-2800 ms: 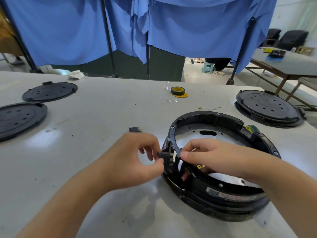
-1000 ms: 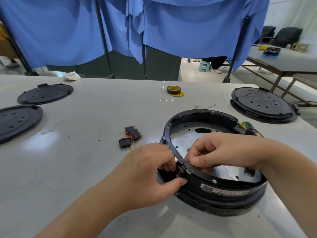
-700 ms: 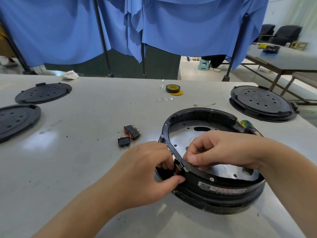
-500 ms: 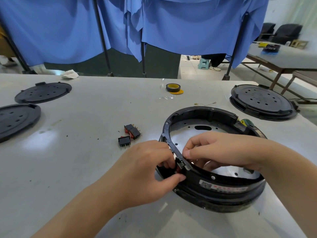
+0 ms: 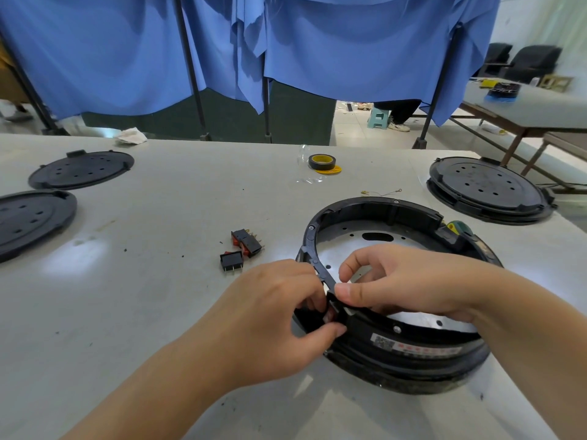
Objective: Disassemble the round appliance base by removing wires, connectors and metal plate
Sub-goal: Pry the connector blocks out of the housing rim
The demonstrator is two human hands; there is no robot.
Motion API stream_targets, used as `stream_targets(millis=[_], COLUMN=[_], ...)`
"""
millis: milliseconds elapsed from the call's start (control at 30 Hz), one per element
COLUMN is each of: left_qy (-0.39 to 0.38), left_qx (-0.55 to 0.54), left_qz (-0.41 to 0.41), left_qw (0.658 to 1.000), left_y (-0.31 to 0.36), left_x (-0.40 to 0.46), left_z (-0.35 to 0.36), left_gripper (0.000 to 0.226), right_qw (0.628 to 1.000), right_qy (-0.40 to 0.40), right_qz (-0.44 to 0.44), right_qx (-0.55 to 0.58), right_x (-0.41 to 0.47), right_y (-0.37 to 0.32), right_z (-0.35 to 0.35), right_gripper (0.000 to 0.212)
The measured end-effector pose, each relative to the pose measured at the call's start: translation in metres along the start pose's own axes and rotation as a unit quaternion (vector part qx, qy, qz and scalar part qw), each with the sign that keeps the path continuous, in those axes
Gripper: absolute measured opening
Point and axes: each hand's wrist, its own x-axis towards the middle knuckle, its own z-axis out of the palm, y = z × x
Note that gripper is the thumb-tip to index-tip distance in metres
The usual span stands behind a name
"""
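L hand (image 5: 273, 315) & R hand (image 5: 409, 281) both pinch a small black part (image 5: 333, 308) on base (image 5: 413, 344) rim; two switches (image 5: 243, 249) lie beyond L hand.

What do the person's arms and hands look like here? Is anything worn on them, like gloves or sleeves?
Both are bare. The left hand and right hand wear no gloves, rings or watch, and both forearms show no sleeve as far as the picture's edge. The nails look short and unpainted. No markings or straps are visible.
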Motion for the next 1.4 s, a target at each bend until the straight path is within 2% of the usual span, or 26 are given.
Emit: stream_targets(millis=[433,667,833,1000,1233,1400], left_qy=[-0.015,-0.039,-0.043,-0.001,0.127,0.126], left_qx=[-0.028,-0.066,-0.103,-0.133,-0.051,-0.030], left_qz=[0.008,-0.005,-0.074,-0.194,-0.361,-0.406], left_qw=[0.999,0.997,0.991,0.972,0.922,0.905], left_y=[-0.001,-0.009,-0.025,-0.054,-0.104,-0.124], left_x=[0.000,-0.003,-0.003,-0.001,-0.001,-0.001], left_z=[-0.001,-0.010,-0.023,-0.033,-0.024,-0.004], left_gripper=[0.019,0.015,0.011,0.012,0.021,0.023], right_qw=[1.000,0.998,0.995,0.991,0.990,0.990], right_qy=[0.000,-0.016,-0.026,-0.035,-0.033,-0.031], right_qz=[0.003,0.016,0.009,-0.012,-0.026,-0.030], right_qx=[-0.003,-0.055,-0.095,-0.131,-0.137,-0.133], right_x=[-0.002,-0.004,-0.007,-0.007,-0.006,-0.006], right_y=[-0.003,-0.005,-0.007,-0.005,-0.005,-0.003], right_z=[0.000,0.000,-0.001,0.001,0.003,0.003], right_gripper=[0.021,0.031,0.031,0.052,0.058,0.061])
